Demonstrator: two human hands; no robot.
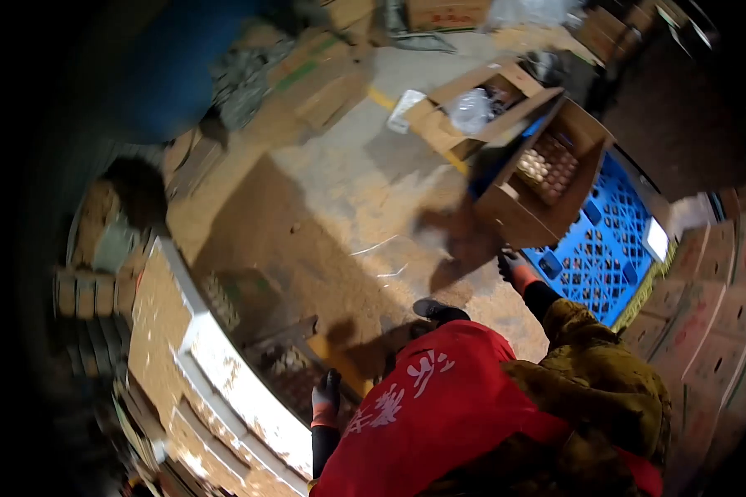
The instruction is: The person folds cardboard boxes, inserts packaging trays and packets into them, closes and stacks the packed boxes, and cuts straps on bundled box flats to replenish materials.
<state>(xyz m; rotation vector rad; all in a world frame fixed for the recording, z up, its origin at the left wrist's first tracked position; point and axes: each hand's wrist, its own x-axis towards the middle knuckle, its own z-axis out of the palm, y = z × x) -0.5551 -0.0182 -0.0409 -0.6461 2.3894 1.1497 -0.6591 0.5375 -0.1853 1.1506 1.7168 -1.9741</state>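
My right hand, in a dark glove with an orange cuff, is at the near lower corner of an open cardboard box. Its fingers are small and dark against the box, so their grip is unclear. Inside that box lie rows of round, egg-like items, some lit brightly. The box is tilted beside a blue plastic pallet. My left hand, gloved the same way, hangs low beside the white-edged stack, its fingers pointing up and holding nothing that I can make out.
A second open box with clear plastic stands behind the first. Stacked cartons line the right side. A white-edged stack runs along the lower left. Flattened cardboard lies on the floor at the back.
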